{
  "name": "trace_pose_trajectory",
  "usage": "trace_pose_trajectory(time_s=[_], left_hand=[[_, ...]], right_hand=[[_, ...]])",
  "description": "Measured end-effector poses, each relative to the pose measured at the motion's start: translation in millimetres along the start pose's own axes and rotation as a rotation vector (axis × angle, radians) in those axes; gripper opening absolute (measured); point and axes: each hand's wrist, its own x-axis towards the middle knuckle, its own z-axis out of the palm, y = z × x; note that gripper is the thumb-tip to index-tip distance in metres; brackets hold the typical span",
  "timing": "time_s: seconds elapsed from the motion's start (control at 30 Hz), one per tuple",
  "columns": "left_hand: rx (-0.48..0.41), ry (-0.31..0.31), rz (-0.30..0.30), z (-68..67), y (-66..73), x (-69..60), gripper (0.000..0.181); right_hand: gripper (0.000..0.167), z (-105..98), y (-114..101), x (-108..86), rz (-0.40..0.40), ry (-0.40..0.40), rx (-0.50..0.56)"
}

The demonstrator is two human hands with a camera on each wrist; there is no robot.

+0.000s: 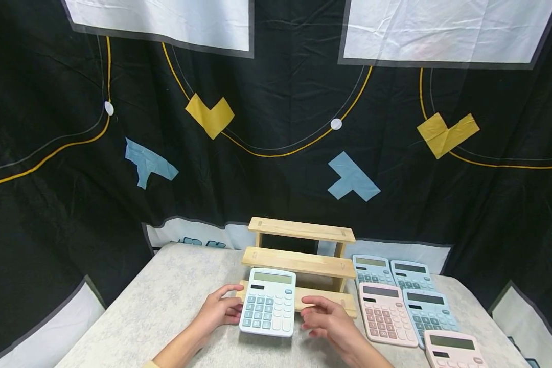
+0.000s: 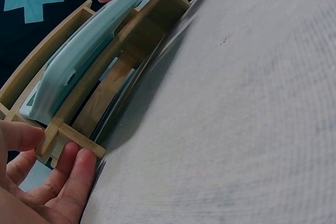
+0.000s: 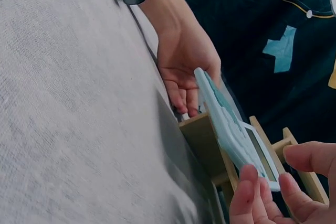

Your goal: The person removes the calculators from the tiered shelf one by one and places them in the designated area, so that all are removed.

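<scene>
A light blue calculator (image 1: 268, 301) leans on the lowest step of a three-tier wooden stand (image 1: 299, 259), its keys and display facing the head camera. My left hand (image 1: 217, 309) is at the left end of that step. In the left wrist view, the thumb and fingers of this hand (image 2: 50, 182) pinch the end of the wood (image 2: 68, 140). Just right of the calculator, my right hand (image 1: 331, 324) has its fingers loosely bent, with a gap to the calculator in the head view. The right wrist view has these fingers (image 3: 247, 192) near the calculator's display end.
Right of the stand lie blue calculators (image 1: 425, 306) and pink calculators (image 1: 386, 313), several in all, close together. The pale tabletop (image 1: 175, 286) runs to the left. Behind it hangs a black cloth (image 1: 276, 189) with printed shapes.
</scene>
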Motion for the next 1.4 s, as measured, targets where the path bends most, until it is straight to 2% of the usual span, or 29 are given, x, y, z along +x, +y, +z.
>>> trace_pose_trajectory(time_s=[0.3,0.53,0.9,1.23,1.4], left_hand=[[-0.005,0.001,0.005,0.2,-0.9,0.0,0.044],[-0.002,0.004,-0.001,0.8,-0.3,-0.3,0.044],[-0.014,-0.004,0.003,0.2,-0.1,0.0,0.044],[-0.008,0.004,0.002,0.6,-0.1,0.2,0.044],[-0.001,0.006,-0.011,0.3,-0.3,1.1,0.044]], right_hand=[[0.052,14,6,1.5,0.02,0.026,-0.061],[0.053,23,14,4.6,0.001,0.013,-0.041],[0.055,31,22,5.9,-0.04,0.053,-0.017],[0.055,33,25,8.3,-0.01,0.065,0.001],[0.055,34,25,7.0,-0.022,0.059,0.005]])
